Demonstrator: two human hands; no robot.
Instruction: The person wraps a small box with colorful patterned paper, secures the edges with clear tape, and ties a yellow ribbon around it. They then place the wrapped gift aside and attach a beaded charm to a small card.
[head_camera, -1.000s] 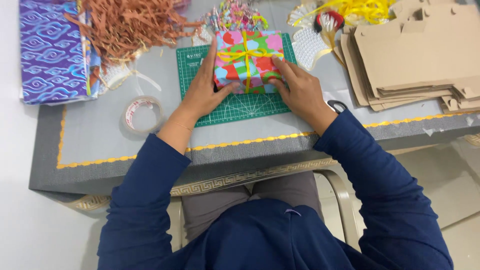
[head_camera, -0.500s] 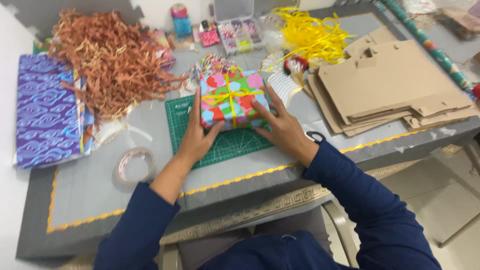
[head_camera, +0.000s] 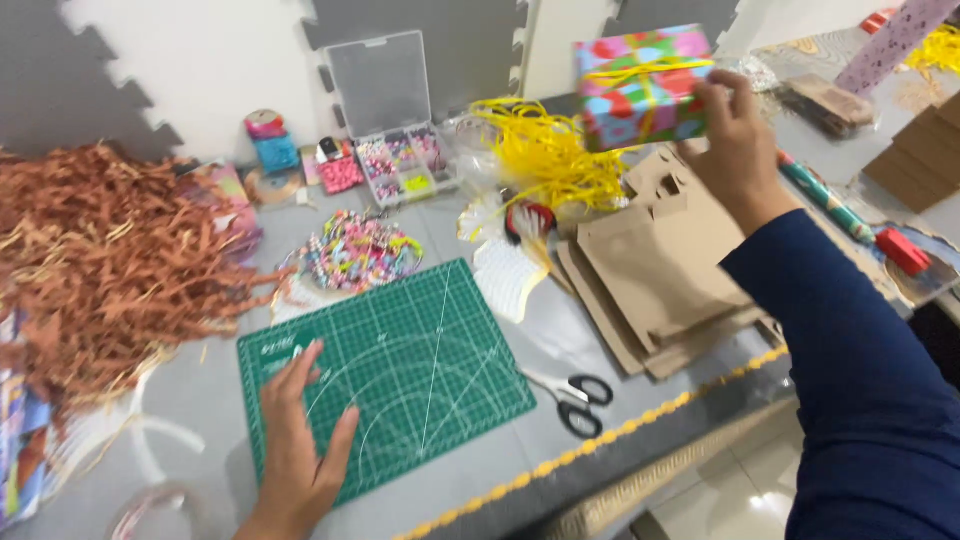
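**Wrapped box held aloft at one o'clock, other hand flat on the mat**

The grey table top (head_camera: 620, 360) fills most of the view. At nine o'clock on it spreads a big heap of rust-brown shredded paper strips (head_camera: 100, 260). Near centre, toward seven o'clock, lies the green gridded cutting mat (head_camera: 420, 370), its long side running from lower left up to the right. At three o'clock of the mat is a fanned stack of brown die-cut cardboard sheets (head_camera: 660, 270).

The gift box wrapped in multicoloured patterned paper and tied with yellow ribbon (head_camera: 640, 85) sits at one o'clock, up in the air above the cardboard. Its long axis runs nearly level, left to right, tipped slightly up toward the right; a broad ribboned face is turned toward the camera. The right hand (head_camera: 735, 150), in a dark blue sleeve, has its fingers curled closed around the box's right end.

The left hand (head_camera: 300, 450) lies at seven o'clock, fingers spread wide and flat on the mat's near left corner, gripping nothing.

Smaller things: a tangle of yellow ribbon (head_camera: 550, 160) at twelve o'clock, a clear plastic bead organiser with its lid up (head_camera: 395, 130) at eleven, and black-handled scissors (head_camera: 570, 395) just off the mat's right edge, at five o'clock
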